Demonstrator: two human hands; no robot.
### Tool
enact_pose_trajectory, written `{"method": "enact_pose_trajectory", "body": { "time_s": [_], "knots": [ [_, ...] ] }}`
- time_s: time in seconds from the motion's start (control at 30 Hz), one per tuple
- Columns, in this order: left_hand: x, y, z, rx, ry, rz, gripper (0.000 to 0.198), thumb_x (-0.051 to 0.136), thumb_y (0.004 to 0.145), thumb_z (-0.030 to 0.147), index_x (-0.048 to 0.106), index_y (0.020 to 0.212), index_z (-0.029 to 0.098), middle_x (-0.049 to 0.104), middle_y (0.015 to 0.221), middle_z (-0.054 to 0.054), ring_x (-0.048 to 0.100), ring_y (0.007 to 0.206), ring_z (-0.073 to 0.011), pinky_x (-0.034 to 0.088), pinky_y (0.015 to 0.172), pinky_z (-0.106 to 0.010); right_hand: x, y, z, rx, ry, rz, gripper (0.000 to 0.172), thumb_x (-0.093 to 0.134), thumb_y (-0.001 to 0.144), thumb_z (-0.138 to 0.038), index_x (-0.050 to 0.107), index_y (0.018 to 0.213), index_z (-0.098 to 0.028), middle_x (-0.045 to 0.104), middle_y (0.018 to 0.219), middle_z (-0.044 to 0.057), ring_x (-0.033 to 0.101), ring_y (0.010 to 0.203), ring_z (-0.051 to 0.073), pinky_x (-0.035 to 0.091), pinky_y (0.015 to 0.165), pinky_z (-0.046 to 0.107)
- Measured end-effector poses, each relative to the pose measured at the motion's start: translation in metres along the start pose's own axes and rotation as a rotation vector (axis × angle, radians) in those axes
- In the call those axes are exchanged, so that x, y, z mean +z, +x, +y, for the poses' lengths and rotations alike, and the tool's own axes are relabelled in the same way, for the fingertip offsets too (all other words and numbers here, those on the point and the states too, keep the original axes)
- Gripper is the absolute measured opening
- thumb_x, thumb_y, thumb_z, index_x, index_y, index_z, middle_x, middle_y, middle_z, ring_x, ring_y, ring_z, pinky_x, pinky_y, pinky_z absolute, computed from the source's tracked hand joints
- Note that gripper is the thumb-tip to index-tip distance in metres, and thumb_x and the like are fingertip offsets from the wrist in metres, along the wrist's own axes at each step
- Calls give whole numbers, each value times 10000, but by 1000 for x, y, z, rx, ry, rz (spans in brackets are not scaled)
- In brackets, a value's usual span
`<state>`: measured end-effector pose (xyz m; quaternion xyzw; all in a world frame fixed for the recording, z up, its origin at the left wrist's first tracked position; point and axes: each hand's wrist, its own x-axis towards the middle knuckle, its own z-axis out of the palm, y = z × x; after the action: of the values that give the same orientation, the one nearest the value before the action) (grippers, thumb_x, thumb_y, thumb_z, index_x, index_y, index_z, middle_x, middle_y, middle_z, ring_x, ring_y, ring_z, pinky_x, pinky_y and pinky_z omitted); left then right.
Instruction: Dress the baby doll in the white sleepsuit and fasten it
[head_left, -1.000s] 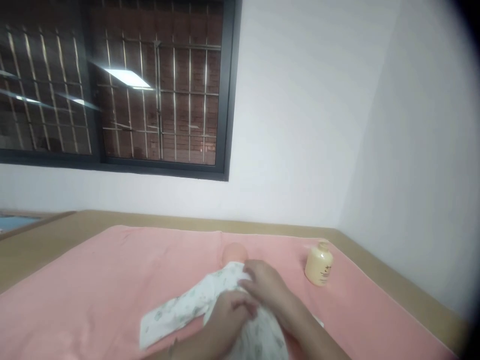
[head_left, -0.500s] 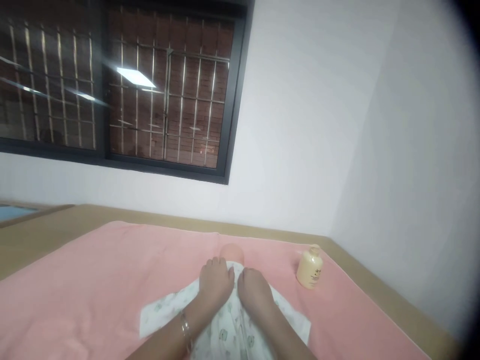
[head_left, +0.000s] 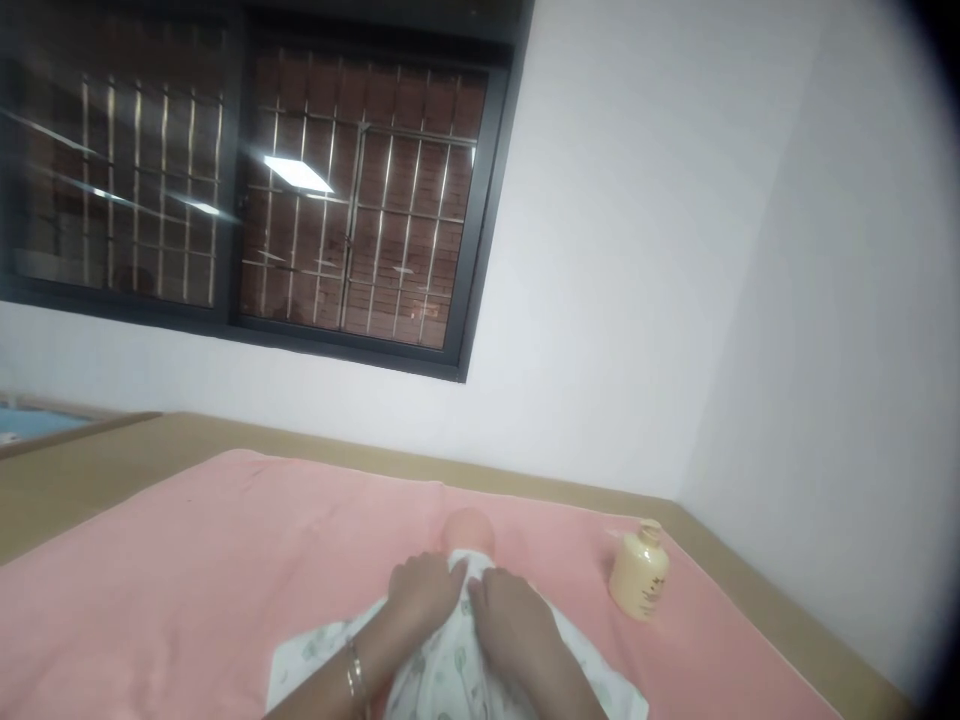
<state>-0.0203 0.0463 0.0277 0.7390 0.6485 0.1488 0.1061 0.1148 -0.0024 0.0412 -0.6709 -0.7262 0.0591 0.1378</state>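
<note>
A baby doll, as it seems, lies on its back with its smooth, round pink head (head_left: 469, 530) pointing away from me. Over its body is a white baby top (head_left: 442, 675) with a pale green print, its sleeves spread to both sides. My left hand (head_left: 426, 592) is closed on the cloth just below the neck, thumb inward. Opposite it, my right hand (head_left: 516, 612) has its fingers curled on the other side of the front. A narrow strip of fabric shows between the two thumbs. The palms and the doll's body are hidden.
A pale yellow bottle (head_left: 639, 572) stands to the right on the pink blanket (head_left: 300, 530). Beneath the blanket, a tan surface (head_left: 172, 440) shows along the back and sides. White walls (head_left: 600, 250) and a dark-framed window (head_left: 472, 230) with bars rise behind.
My view has shifted slightly, so the scene sits lower in the picture. Both hands stay on the top, a little nearer to me from the doll's head.
</note>
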Motion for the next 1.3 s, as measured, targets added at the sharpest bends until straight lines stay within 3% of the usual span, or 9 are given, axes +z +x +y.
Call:
{"method": "enact_pose_trajectory", "body": {
  "time_s": [0.13,0.3,0.37,0.57,0.7,0.87,1.07,1.17,1.3],
  "knots": [
    [-16,-12,3,4,54,-29,521,308,895,471,691,966,125,702,981,-175,654,881,-318,452,768,-429,-3,3,7,24,22,0,490,228,966,-386,666,950,-166,687,968,166,652,889,298,475,756,421],
    [-26,-56,20,199,94,-11,421,357,869,426,683,957,175,690,1000,-135,630,921,-304,445,805,-434,12,24,28,131,25,-55,489,239,966,-358,660,1037,-119,669,1061,194,636,964,305,448,806,407],
    [-26,-63,22,248,77,4,418,348,876,434,678,954,189,684,1009,-120,616,952,-290,439,833,-423,18,31,36,128,65,-64,545,209,976,-405,662,1030,-106,669,1057,200,631,971,298,439,814,394],
    [-13,-24,7,130,128,-3,586,212,930,473,685,931,126,693,993,-174,634,929,-294,431,835,-414,10,31,50,-35,283,-73,582,194,982,-461,666,989,-122,684,1005,151,628,905,219,414,744,279],
    [-2,-3,-3,81,171,0,711,115,934,542,681,824,125,705,900,-185,645,865,-305,426,790,-416,-7,16,44,-44,213,-103,465,293,958,-432,657,996,-146,676,1024,138,620,878,221,399,705,280],
    [4,-6,-3,87,72,-12,610,157,941,502,648,912,142,691,946,-154,633,867,-277,431,760,-382,-11,8,30,-46,167,-48,378,315,936,-374,645,904,-191,684,934,92,612,807,210,376,649,278],
    [5,-24,12,280,29,93,305,365,887,351,614,941,185,646,1003,-96,570,958,-251,396,848,-367,10,38,45,172,237,40,396,298,921,-311,633,768,-165,681,822,112,607,731,197,340,595,273],
    [5,-17,8,218,-8,83,331,344,901,384,607,887,184,650,949,-93,581,911,-244,401,800,-350,16,46,54,218,275,48,340,320,903,-286,617,782,-173,678,825,95,603,732,192,343,590,268],
    [2,0,-2,81,-38,6,470,241,934,468,604,883,175,670,897,-107,609,823,-244,398,695,-331,9,37,50,181,234,-10,330,343,908,-339,622,854,-171,679,912,111,608,760,209,352,589,274]
  ]
}}
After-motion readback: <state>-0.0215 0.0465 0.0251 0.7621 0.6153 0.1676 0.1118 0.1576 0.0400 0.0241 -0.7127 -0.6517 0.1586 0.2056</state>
